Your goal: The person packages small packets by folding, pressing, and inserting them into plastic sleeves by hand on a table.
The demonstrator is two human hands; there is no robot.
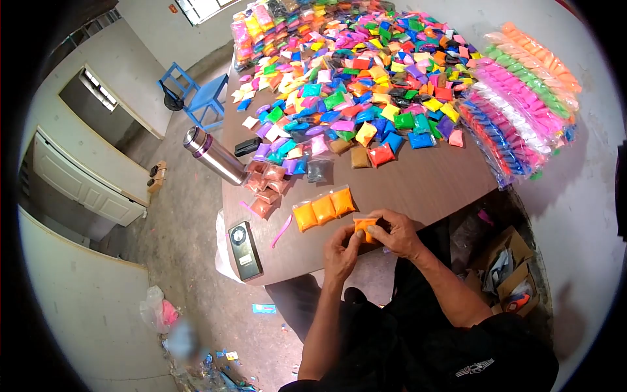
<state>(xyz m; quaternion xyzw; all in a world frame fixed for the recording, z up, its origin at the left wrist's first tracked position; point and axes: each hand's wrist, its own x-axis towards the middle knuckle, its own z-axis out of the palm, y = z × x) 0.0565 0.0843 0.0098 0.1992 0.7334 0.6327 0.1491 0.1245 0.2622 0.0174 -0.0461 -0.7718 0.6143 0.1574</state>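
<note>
Both hands hold one small orange packet [366,228] just over the table's front edge. My left hand [342,251] pinches its left side, the thumb pressed on its face. On the other side my right hand [396,235] grips it with thumb and fingers. Just behind the hands lies a joined strip of orange packets [323,209] in clear film. A curved pink strip [282,231] rests to the left of it, and beyond that are several brown packets [266,189].
A large pile of coloured packets [366,85] covers the table's [418,183] far part. Bundled packet strips [516,104] lie at the right. On the left are a steel flask [215,155], a black case [247,146] and a device with a dial [245,250]. Cardboard boxes [509,261] stand below right.
</note>
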